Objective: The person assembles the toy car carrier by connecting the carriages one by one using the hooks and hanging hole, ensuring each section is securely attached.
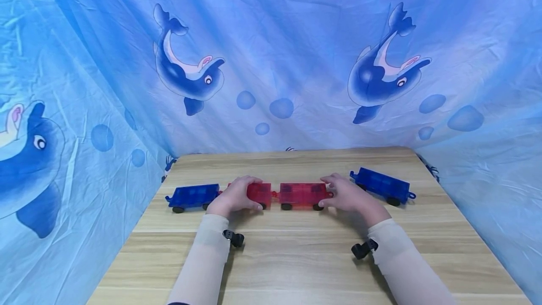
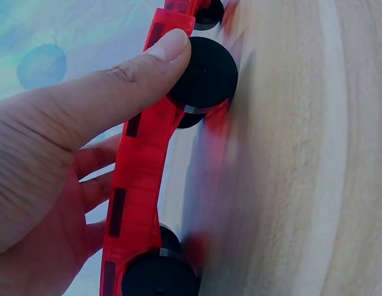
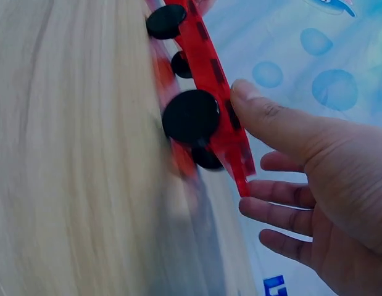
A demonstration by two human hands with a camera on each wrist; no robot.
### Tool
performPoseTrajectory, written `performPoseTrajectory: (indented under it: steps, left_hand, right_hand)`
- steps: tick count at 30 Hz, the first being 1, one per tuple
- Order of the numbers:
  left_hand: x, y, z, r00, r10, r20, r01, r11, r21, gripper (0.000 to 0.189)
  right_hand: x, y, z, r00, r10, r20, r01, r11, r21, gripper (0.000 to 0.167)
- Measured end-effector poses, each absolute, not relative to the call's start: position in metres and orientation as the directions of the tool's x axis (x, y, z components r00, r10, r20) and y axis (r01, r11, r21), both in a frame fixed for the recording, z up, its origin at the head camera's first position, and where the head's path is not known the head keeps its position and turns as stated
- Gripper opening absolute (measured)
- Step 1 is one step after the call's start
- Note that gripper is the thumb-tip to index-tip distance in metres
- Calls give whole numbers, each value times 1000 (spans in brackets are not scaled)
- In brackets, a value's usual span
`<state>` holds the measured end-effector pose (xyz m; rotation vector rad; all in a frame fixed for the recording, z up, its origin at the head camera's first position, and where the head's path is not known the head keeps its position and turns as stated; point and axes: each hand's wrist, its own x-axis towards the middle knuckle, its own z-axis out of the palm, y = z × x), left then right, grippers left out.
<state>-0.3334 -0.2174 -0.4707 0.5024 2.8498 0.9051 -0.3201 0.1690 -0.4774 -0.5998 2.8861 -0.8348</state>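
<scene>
My left hand (image 1: 233, 196) grips the left red toy train car (image 1: 259, 193), a flat translucent wagon with black wheels. In the left wrist view its thumb lies over the side by a wheel (image 2: 206, 73), while the fingers sit behind. A small red coupling (image 1: 274, 194) joins this car to the right red train car (image 1: 301, 196). That one is pinched at its right end by my right hand (image 1: 350, 196), thumb on the near side. The right wrist view has the other fingers spread past the hitch. Part of the left red car is hidden under my left hand.
A blue train car (image 1: 195, 196) stands at the left end of the red pair, close to its coupling. Another blue car (image 1: 383, 183) sits apart at an angle, right of my right hand. All are on a wooden table (image 1: 288, 258), with dolphin-print cloth (image 1: 271, 60) behind.
</scene>
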Motion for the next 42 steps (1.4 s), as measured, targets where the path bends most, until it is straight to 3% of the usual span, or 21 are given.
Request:
performPoseTrajectory:
  steps: [16,25,33,42]
  left_hand:
    - [-331,-214,-469,-942,331,61,304,757,579,77]
    - [-329,-204,-464,-928,344,143,359,722,591,73]
    - [-330,-194,-463,-902,380,203,427,719,549,70]
    - [-328,-174,-464,-858,441,261,511,686,519,67]
  right_hand:
    - [-320,210,-468,-943,-313,118,-319,740,-592,73]
    - [-318,232,-460,-964,-230,133,-265,799,-540,78]
    - [-317,248,-456,-974,-191,120,-225,830,-510,98]
    - [-318,267,-456,-979,-153,134,-200,853,-483,88]
